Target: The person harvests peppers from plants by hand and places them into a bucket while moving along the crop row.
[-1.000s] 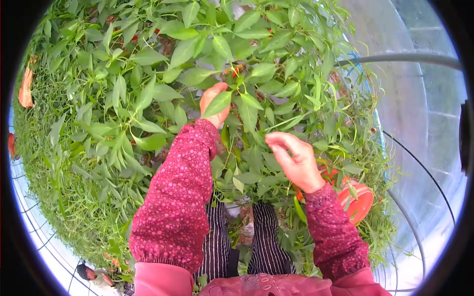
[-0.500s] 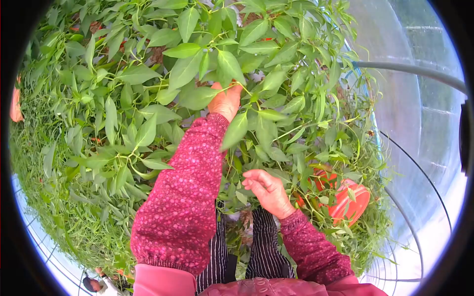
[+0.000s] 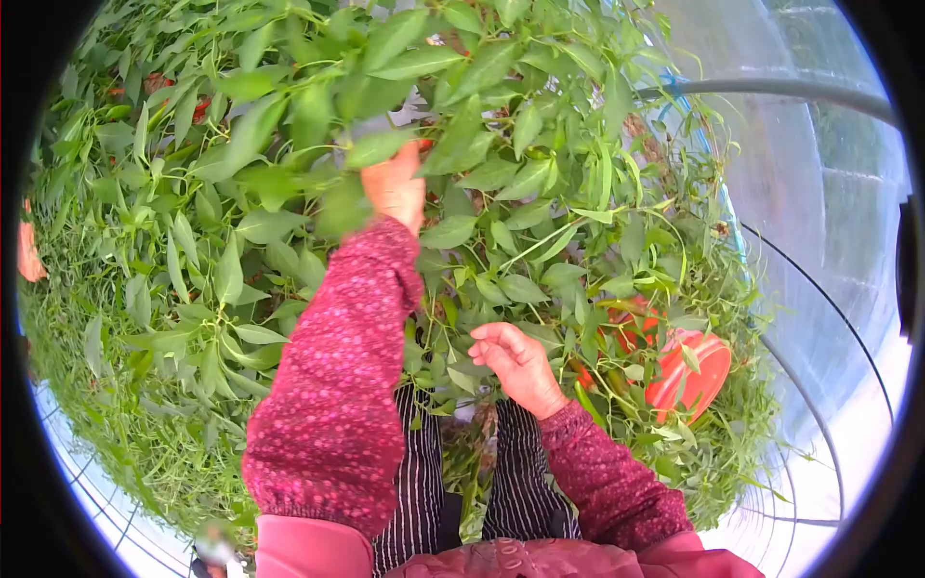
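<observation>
My left hand [image 3: 395,188] reaches into the leafy pepper plants [image 3: 462,144], its fingertips hidden behind leaves. A bit of orange-red shows at those fingertips, too small to make out. Lower and to the right, my right hand [image 3: 518,366] hovers above the stems with its fingers curled in; whatever they hold, if anything, cannot be seen. Beside the right sleeve, a red container [image 3: 696,374] sits tilted among the foliage, with red peppers [image 3: 631,323] near it.
Clear plastic sheeting [image 3: 780,193] and a grey curved pipe [image 3: 800,89] border the plants on the right. My striped legs stand between the stems below. An orange object [image 3: 31,252] lies at the far left. A blurred shape shows at the bottom left.
My right hand has moved left and down from a second ago, away from the leaves. My left hand has shifted left since half a second ago, and leaves beside it are blurred by motion.
</observation>
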Demonstrator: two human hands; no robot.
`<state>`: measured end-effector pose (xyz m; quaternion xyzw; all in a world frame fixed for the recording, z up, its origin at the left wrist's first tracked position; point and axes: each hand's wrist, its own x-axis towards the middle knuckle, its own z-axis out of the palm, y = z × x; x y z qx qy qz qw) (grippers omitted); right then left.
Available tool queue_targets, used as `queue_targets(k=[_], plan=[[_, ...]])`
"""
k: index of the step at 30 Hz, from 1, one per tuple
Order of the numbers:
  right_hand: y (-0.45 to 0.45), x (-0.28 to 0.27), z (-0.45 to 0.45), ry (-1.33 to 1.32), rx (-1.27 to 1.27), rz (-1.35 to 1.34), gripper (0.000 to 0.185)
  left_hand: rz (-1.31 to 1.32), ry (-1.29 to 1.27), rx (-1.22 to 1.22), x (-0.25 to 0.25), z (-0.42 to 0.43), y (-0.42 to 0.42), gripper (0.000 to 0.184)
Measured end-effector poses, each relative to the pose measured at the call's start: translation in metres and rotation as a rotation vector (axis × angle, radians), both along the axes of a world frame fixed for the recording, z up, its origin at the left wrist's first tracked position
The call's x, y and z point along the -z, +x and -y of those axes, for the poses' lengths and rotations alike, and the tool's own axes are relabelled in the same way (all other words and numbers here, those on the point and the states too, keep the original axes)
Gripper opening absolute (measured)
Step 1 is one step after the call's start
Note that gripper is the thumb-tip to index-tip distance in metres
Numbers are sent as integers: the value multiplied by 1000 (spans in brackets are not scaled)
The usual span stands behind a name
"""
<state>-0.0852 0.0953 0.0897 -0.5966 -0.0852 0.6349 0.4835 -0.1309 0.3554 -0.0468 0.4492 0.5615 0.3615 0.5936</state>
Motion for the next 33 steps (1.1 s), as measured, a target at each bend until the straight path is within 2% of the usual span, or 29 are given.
queue_targets(k=[2,3,4,6,8,10,12,14,15,16,17,19,20,22,23,24,25,26,28,29,30,31,32,33], plan=[[4,0,6,-47,-68,61,19,49,-337,-62,-57,-2,1,18],[5,2,9,-45,-60,55,19,-2,-377,26,-63,-6,-6,18],[6,3,12,-40,-37,33,18,-8,-377,33,-68,-9,-14,18],[9,2,13,-36,-10,10,18,114,-442,253,-84,-14,-27,21],[14,-6,3,-32,27,-12,17,121,-401,281,-99,-17,-38,22],[19,-7,-7,-41,18,-10,16,259,-451,362,-108,-22,-48,23],[23,-7,-19,-28,27,-6,16,226,-488,306,-121,-18,-54,20],[24,2,-34,-19,19,13,17,90,-510,440,-131,-11,-65,20],[25,4,-50,56,-17,125,19,16,-448,537,-131,-8,-74,21],[28,8,-62,133,-55,236,20,16,-452,534,-130,-6,-85,21],[32,14,-70,130,-59,233,20,-65,-447,613,-127,-3,-98,21],[39,28,-85,112,-303,591,32,-185,-481,756,-121,-2,-118,21],[44,33,-95,164,-315,619,38,-186,-484,752,-118,2,-123,21],[57,64,-105,245,-308,724,39,-767,-65,950,-107,17,-133,22],[66,66,-110,160,-270,705,39,-888,81,995,-101,24,-134,21],[74,61,-117,77,-232,687,38,-887,76,991,-97,28,-130,21],[83,54,-122,-78,-168,531,38,-963,288,975,-92,32,-126,23],[93,45,-128,-73,-123,437,44,-1032,500,953,-87,37,-120,27],[104,48,-131,-25,-5,357,45,-503,391,773,-69,36,-102,21],[107,48,-130,-10,-18,344,43,-1,-297,368,-42,35,-86,18],[110,50,-129,5,-30,330,41,-171,223,646,-55,32,-70,14],[114,57,-125,-59,-51,310,41,-161,249,627,-29,30,-58,11],[112,57,-122,-73,-57,306,41,-301,381,513,-5,32,-44,10],[109,52,-121,-68,-37,256,38,-52,20,413,1,27,-37,14]])
